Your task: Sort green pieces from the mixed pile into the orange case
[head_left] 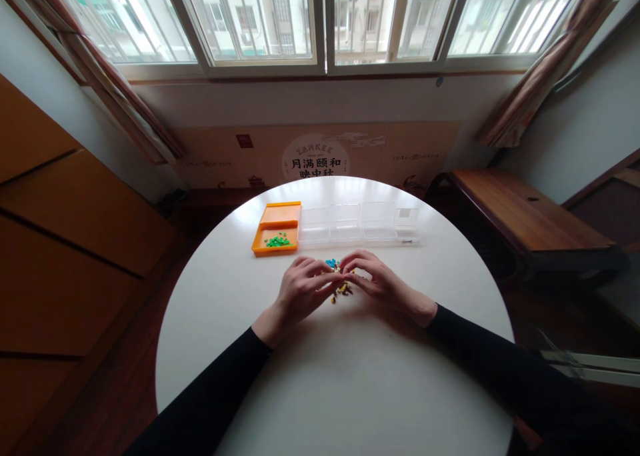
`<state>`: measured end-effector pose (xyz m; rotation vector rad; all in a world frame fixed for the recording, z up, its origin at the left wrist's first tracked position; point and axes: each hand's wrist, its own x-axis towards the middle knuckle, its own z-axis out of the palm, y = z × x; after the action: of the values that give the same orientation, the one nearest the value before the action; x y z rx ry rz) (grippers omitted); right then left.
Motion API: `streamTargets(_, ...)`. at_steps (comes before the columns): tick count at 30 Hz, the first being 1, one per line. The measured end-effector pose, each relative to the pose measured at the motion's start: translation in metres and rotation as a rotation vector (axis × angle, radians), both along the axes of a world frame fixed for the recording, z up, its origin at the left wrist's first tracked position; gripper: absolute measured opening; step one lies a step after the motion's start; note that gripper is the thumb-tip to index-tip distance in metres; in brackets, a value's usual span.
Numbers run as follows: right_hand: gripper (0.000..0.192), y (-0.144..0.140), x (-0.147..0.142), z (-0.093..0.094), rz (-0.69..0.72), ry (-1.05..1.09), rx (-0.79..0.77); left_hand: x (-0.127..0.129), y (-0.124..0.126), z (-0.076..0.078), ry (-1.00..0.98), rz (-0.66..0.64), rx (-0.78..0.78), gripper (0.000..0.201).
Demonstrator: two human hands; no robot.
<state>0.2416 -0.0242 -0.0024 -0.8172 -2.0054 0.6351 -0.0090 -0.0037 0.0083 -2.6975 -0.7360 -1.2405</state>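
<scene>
Over the middle of the white round table (320, 389), my left hand (303, 288) and my right hand (377, 281) meet at the fingertips above a small pile of pieces. Yellow and brown pieces (344, 288) lie below the fingers, and blue pieces (331, 263) sit just behind them. Both hands have thumb and fingers pinched together; whatever is between them is too small to make out. Behind my left hand stands an open orange box (255, 247) with several green pieces (278, 241) in its front part. Part of the pile is hidden by my fingers.
A row of clear plastic boxes (345, 233) with raised lids stands right of the orange box; the rightmost holds something small and dark. A wooden bench (520, 206) is off the table's right side. Brown cabinets (55, 256) stand on the left, windows (255, 19) ahead.
</scene>
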Motion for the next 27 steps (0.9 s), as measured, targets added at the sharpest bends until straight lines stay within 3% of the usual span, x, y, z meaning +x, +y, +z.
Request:
streamTargets(20, 0.015, -0.0027, 0.0013, 0.0014, 0.007, 0.022, -0.033, -0.0034, 0.0032, -0.0033, 0.024, 0.018, 0.006, 0.006)
streamTargets(27, 0.014, -0.0031, 0.0010, 0.0039, -0.013, 0.006, -0.038, -0.0048, 0.0052, -0.0037, -0.104, 0.026, -0.106, 0.003)
